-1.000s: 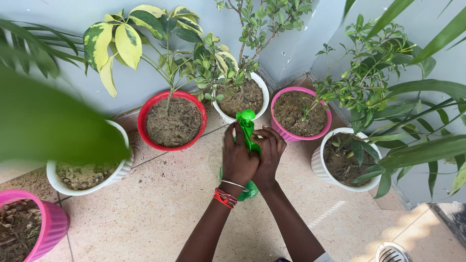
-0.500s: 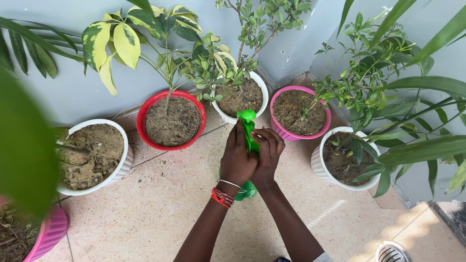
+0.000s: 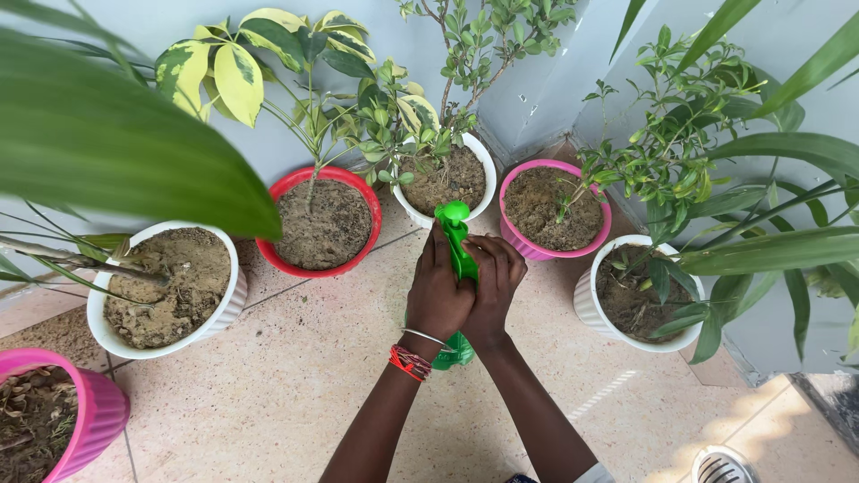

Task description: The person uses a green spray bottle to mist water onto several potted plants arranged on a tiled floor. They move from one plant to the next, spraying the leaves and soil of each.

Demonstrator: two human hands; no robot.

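1. A green spray bottle (image 3: 457, 241) was held over the tiled floor (image 3: 295, 376), in the middle of a half ring of potted plants, with both hands wrapped around its upper part.

2. The left hand (image 3: 438, 291) was clenched on the left side of the sprayer head, fingers laid up along it; a silver bangle and a red thread band were worn at that wrist.

3. The right hand (image 3: 494, 284) was closed on the right side of the same head, its fingers curled over the top towards the trigger, so that the two hands were touching each other around the bottle.

4. The bottle's long axis was seen running away from the person: its green body showed below the wrists, and its round nozzle end stuck out just beyond the fingertips.

5. The nozzle was pointed towards the white pot (image 3: 447, 179) at the back, whose rim lay just beyond it; the red pot (image 3: 318, 224) lay to the left and the pink pot (image 3: 550, 207) to the right, both near.

6. Neither hand was nearer to the bottle, as both were grasping it at about the same height.
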